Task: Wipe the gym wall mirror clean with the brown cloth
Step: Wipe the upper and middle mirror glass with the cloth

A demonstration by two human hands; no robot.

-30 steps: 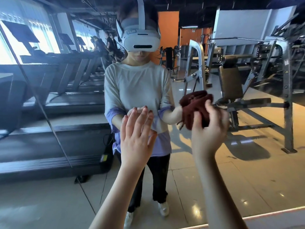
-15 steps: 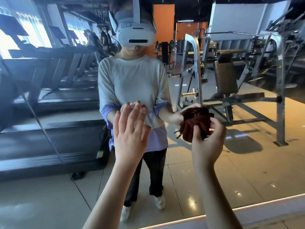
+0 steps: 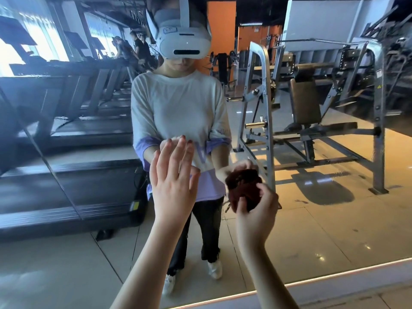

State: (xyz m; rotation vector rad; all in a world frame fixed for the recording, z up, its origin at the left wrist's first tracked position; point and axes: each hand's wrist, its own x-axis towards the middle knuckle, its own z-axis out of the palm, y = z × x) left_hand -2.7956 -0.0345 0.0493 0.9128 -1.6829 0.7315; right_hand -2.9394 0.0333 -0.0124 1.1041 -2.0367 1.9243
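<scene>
**Bunched cloth against the mirror glass, flat palm beside it**

Head view: The mirror [image 3: 334, 230] fills nearly the whole frame, its lower edge running as a bright strip from the bottom centre up toward the right edge. The right hand [image 3: 256, 215] is raised in front of the glass, right of centre and well above that lower edge. Its fingers are curled tight round the brown cloth [image 3: 243, 188], which is bunched into a dark reddish-brown wad; the thumb lies across the near side of the wad and a few loose threads hang from its lower left. The wad is at the glass, with its own reflection directly behind it, though whether it actually presses on the surface I cannot tell for sure.

The left hand [image 3: 171, 188] is held just left of the cloth, palm toward the mirror, fingers straight, spread a little and pointing up. It holds nothing. Its fingertips meet their reflected counterparts, so it appears to be at or very close to the glass; actual contact cannot be made out. The two hands are near each other but apart.

In the reflection stands the person in a pale top with purple cuffs [image 3: 178, 112], dark trousers, white shoes and a white headset [image 3: 185, 45]. A row of treadmills [image 3: 73, 108] lines the reflected left side, before bright windows. A grey steel weight machine [image 3: 312, 121] with a padded seat occupies the reflected right side, on a glossy tiled floor [image 3: 323, 219].
</scene>
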